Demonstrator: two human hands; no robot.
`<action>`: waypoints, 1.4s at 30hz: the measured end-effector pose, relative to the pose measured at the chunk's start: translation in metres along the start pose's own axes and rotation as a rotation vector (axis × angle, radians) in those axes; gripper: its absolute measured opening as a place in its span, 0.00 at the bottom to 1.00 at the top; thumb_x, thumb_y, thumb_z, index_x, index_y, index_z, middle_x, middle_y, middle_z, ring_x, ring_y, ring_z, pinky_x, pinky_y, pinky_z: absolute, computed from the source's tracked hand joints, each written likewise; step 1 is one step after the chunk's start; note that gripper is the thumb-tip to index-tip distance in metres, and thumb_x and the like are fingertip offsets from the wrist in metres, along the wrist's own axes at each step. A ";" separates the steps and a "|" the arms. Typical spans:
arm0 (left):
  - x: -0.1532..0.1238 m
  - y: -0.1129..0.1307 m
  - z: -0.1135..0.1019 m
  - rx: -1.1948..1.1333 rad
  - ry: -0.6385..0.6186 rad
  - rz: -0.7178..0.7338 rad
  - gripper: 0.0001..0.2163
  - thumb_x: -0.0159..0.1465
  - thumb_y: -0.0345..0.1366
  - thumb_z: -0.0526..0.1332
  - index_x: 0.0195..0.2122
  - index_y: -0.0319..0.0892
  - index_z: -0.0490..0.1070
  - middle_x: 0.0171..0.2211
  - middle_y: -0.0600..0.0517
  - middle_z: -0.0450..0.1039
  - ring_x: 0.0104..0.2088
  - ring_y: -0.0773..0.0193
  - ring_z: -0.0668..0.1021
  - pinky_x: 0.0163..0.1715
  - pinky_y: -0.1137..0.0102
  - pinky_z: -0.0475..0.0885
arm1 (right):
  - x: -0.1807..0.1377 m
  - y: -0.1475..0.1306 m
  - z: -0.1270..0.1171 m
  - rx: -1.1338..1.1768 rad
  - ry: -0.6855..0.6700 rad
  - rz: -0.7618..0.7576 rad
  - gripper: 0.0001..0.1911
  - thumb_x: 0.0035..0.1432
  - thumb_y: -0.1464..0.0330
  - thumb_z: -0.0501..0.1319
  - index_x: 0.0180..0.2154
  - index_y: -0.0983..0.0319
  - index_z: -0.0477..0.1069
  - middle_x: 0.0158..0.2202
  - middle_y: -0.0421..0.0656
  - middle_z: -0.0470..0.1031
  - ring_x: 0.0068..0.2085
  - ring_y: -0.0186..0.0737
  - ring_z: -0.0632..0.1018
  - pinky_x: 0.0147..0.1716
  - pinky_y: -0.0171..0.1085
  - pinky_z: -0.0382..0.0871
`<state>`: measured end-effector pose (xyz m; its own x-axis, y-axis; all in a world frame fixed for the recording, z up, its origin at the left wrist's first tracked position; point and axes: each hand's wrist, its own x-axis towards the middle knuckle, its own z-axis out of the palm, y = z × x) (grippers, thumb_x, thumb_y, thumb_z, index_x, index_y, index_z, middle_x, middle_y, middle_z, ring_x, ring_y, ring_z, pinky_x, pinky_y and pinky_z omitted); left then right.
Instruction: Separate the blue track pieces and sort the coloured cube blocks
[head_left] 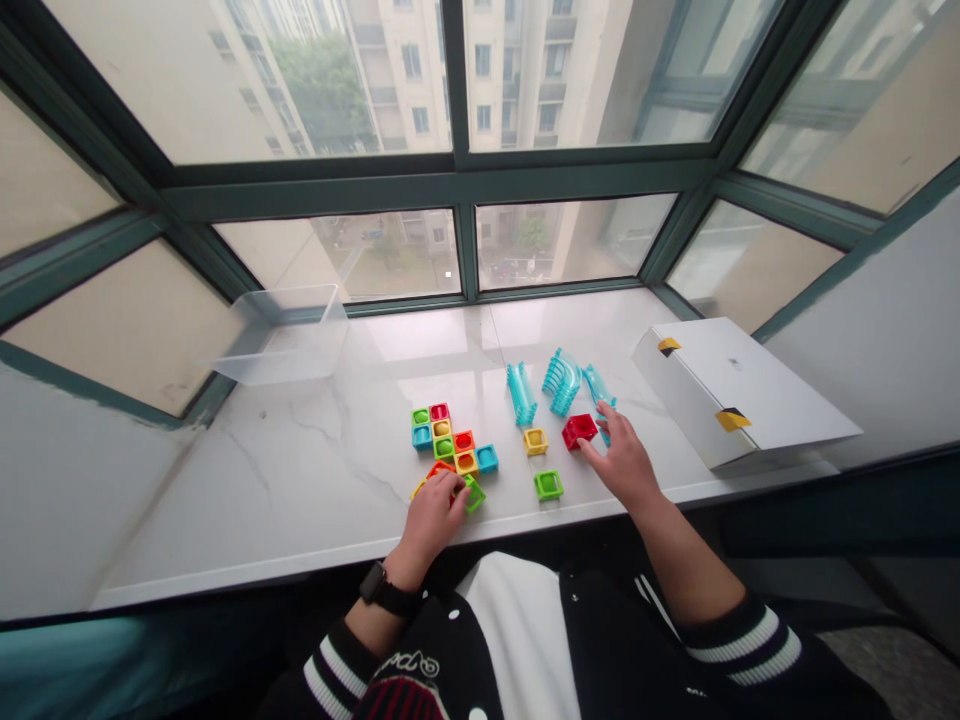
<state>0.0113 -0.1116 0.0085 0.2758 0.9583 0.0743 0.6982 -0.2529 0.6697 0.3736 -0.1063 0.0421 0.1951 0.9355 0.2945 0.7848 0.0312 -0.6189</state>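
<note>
My left hand (435, 515), with a dark watch on its wrist, bends its fingers down over the near end of a group of coloured plastic building blocks. A green block (475, 494) shows at its fingertips; other blocks lie partly hidden beneath it. Blue (487, 458), yellow (466, 462) and red (439, 412) blocks belong to the group. My right hand (624, 462) is open, thumb and fingers apart, beside a red block (578, 431). Its thumb is at that block's edge, and its index finger reaches over a translucent teal track piece (598, 384).
A yellow block (535, 441) and a green block (548, 485) stand between my hands. Behind them lie a straight teal track (520, 394) and a curved one (562, 381). A clear plastic bin (289, 365) sits far left, a white box (750, 390) right. Windows border the white sill (300, 520).
</note>
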 end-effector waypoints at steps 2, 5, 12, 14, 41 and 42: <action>0.000 0.000 0.000 -0.062 -0.002 -0.049 0.08 0.71 0.41 0.58 0.35 0.47 0.72 0.34 0.51 0.76 0.35 0.55 0.78 0.39 0.62 0.71 | -0.003 -0.017 -0.003 0.096 0.055 -0.087 0.32 0.67 0.59 0.61 0.69 0.56 0.61 0.62 0.54 0.73 0.57 0.54 0.80 0.60 0.55 0.75; 0.000 0.000 -0.002 -0.193 0.037 -0.101 0.09 0.71 0.43 0.58 0.35 0.47 0.72 0.33 0.52 0.76 0.33 0.57 0.78 0.38 0.63 0.72 | -0.008 -0.040 0.002 0.196 0.000 -0.197 0.26 0.69 0.62 0.61 0.66 0.55 0.67 0.58 0.50 0.77 0.56 0.52 0.81 0.60 0.53 0.76; 0.003 0.008 -0.003 -0.519 0.232 -0.166 0.12 0.72 0.49 0.59 0.39 0.46 0.73 0.34 0.52 0.76 0.35 0.59 0.78 0.39 0.64 0.76 | -0.025 -0.071 0.038 0.315 -0.285 -0.431 0.21 0.68 0.68 0.63 0.61 0.54 0.72 0.54 0.48 0.80 0.56 0.50 0.81 0.59 0.52 0.77; 0.006 0.015 -0.002 -0.599 0.242 -0.177 0.13 0.72 0.50 0.59 0.40 0.45 0.72 0.35 0.51 0.75 0.36 0.59 0.79 0.40 0.64 0.77 | -0.030 -0.081 0.046 0.345 -0.307 -0.479 0.24 0.67 0.69 0.63 0.63 0.53 0.71 0.57 0.48 0.78 0.57 0.49 0.80 0.59 0.51 0.77; 0.014 0.060 0.015 -0.591 0.028 0.065 0.20 0.67 0.41 0.69 0.59 0.47 0.72 0.54 0.46 0.76 0.43 0.61 0.81 0.46 0.62 0.80 | -0.029 -0.064 0.049 0.601 -0.417 -0.176 0.32 0.63 0.57 0.70 0.65 0.55 0.69 0.57 0.49 0.79 0.53 0.49 0.83 0.55 0.48 0.80; 0.014 0.061 0.016 -0.586 0.032 0.065 0.19 0.67 0.40 0.69 0.58 0.47 0.72 0.53 0.47 0.76 0.42 0.61 0.81 0.45 0.62 0.80 | -0.028 -0.062 0.046 0.582 -0.422 -0.186 0.32 0.62 0.58 0.71 0.65 0.55 0.69 0.58 0.49 0.78 0.53 0.49 0.83 0.54 0.48 0.81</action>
<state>0.0679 -0.1158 0.0386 0.2791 0.9492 0.1451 0.1969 -0.2045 0.9589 0.2926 -0.1181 0.0382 -0.2453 0.9485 0.2003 0.3215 0.2745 -0.9062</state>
